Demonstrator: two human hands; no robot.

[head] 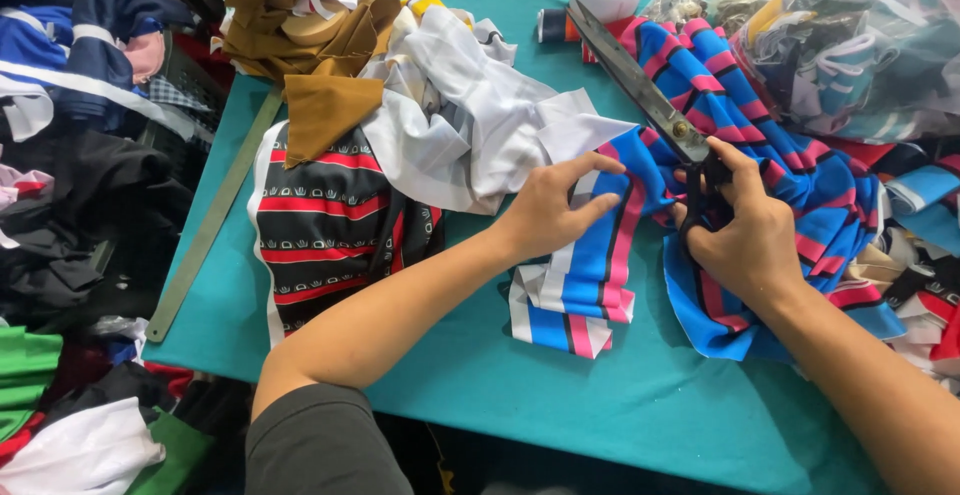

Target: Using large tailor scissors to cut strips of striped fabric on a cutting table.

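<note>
Left hand: the left hand (548, 213) lies flat, fingers spread, pinning the folded end of the striped fabric (600, 255) at mid-frame; pressing, not gripping.
Right hand: the right hand (742, 230) is clenched through the black handles of the scissors (640, 80), right of centre.
Scissors: long blades point to the upper middle of the frame, closed or nearly so; hard to tell.
Striped fabric: blue, pink and white, on the teal table (600, 405), running from centre to upper right.
Progress: I'd judge cutting underway; no clean cut edge shows, most of the cloth looks whole.
Waiting nearby: white cloth (470, 120) and a black-and-red patterned piece (325, 225), left of centre.
</note>
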